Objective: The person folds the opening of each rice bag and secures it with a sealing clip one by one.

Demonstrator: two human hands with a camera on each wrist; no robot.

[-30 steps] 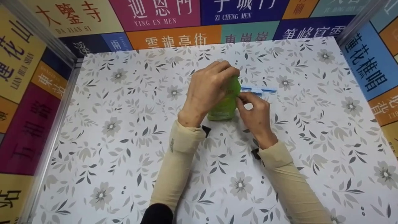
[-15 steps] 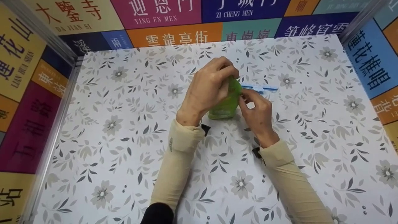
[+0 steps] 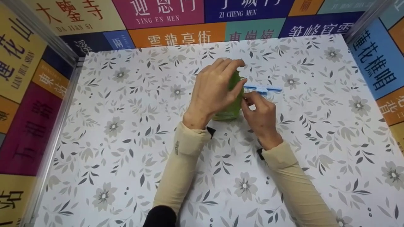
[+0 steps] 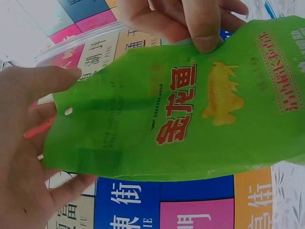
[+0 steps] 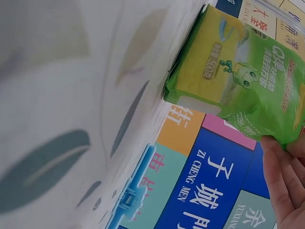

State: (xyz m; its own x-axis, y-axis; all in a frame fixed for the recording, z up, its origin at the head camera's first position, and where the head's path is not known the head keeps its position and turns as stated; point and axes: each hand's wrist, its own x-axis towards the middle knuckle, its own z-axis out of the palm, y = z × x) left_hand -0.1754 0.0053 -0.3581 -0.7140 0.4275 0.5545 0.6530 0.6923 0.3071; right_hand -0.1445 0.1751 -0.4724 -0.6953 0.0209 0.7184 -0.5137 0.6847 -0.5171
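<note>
A green plastic food pouch (image 3: 234, 108) with red lettering and a yellow fish stands upright on the flowered table (image 3: 132, 176). My left hand (image 3: 213, 88) is at the pouch's top, thumb and fingers spread apart. In the left wrist view the pouch's holed top end (image 4: 71, 129) lies between that thumb and the fingers, not pinched. My right hand (image 3: 260, 116) pinches the pouch's side edge between thumb and fingertips, also seen in the right wrist view as fingers (image 5: 281, 176) at the edge. Behind the right hand lies a light-blue bag-sealing clip (image 3: 263, 90).
Colourful panels with Chinese lettering (image 3: 176, 34) wall off the back of the table. More panels stand along the left (image 3: 34, 116) and right (image 3: 372, 63) sides, with clear strips at the corners.
My left hand has loosened from the pouch's top; its thumb and fingers have spread apart. The right hand keeps its pinch on the side edge. The clip has stayed in place.
</note>
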